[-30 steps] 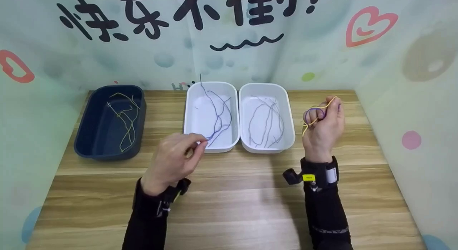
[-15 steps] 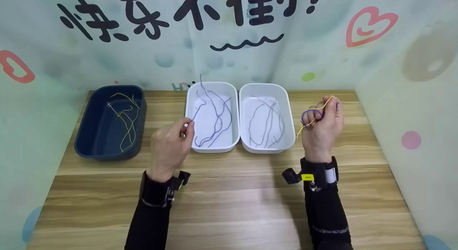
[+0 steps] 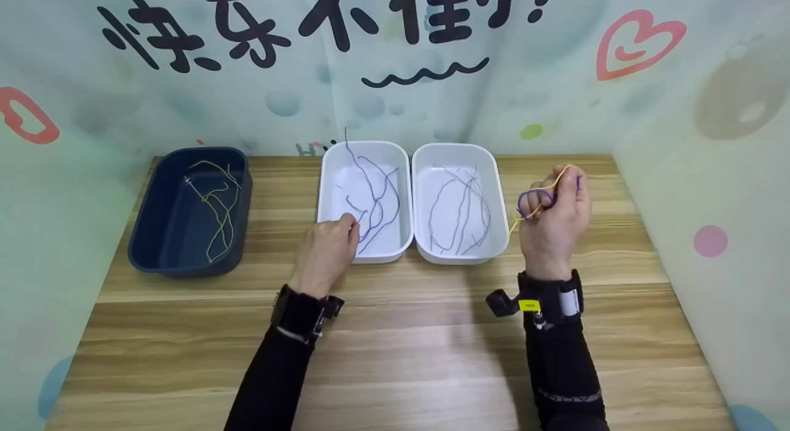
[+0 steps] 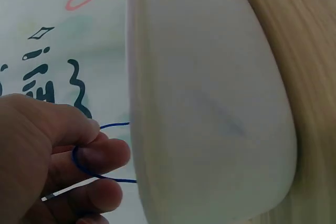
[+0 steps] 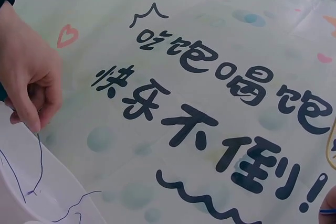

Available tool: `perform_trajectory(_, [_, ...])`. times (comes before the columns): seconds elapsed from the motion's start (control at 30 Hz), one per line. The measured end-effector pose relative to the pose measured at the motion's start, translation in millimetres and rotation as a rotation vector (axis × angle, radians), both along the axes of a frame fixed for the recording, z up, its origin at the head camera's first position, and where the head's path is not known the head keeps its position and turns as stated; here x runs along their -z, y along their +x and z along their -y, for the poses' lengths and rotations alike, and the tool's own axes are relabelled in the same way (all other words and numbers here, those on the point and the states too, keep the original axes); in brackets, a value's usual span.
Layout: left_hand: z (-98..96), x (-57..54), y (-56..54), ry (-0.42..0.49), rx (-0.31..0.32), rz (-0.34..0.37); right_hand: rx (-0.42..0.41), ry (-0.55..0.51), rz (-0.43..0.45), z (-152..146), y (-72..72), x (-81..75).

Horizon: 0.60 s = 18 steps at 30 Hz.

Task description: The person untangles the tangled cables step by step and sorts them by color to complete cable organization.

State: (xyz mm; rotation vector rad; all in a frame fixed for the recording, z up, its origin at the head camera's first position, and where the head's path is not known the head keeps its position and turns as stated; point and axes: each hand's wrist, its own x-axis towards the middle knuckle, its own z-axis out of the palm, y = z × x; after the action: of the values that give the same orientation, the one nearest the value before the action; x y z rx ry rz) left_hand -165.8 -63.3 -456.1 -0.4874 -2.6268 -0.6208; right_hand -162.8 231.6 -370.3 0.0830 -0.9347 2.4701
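Observation:
My left hand (image 3: 326, 249) is over the near left side of the left white box (image 3: 338, 148), its back facing up. In the left wrist view its thumb and fingers pinch a blue string (image 4: 114, 125), which loops over the fingers and runs behind the box wall. Several blue strings (image 3: 374, 199) lie in that box, one end sticking out over the far rim. My right hand (image 3: 555, 233), raised at the right, holds a yellow string (image 3: 557, 180) and a purple-blue string (image 3: 520, 202); part of both is hidden by the fingers.
Next to the left white box stands a second white box (image 3: 501, 202) with thin greyish strings (image 3: 464, 202). A dark blue box (image 3: 154, 233) with yellow strings (image 3: 222, 212) is at the far left. A printed curtain (image 3: 296, 122) stands behind the wooden table (image 3: 407, 351).
My left hand first moved left and up, drawing the string toward the rim, then came back right over the box with its back turned up. My right hand has hardly moved.

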Motion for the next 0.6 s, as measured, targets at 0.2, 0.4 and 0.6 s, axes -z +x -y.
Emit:
perform_trajectory(0.2, [-0.1, 5.3, -2.9, -0.046, -0.033, 0.097, 0.004, -0.007, 0.014, 0.2, 0.4, -0.7])
perform_trajectory(0.4, [0.7, 6.8, -4.9, -0.014, -0.022, 0.212, -0.001, -0.002, 0.006, 0.5, 0.3, -0.5])
perform_trajectory(0.6, [0.8, 7.0, -5.3, 0.012, -0.013, 0.272, -0.023, 0.013, -0.001, 1.0, 0.6, 0.5])
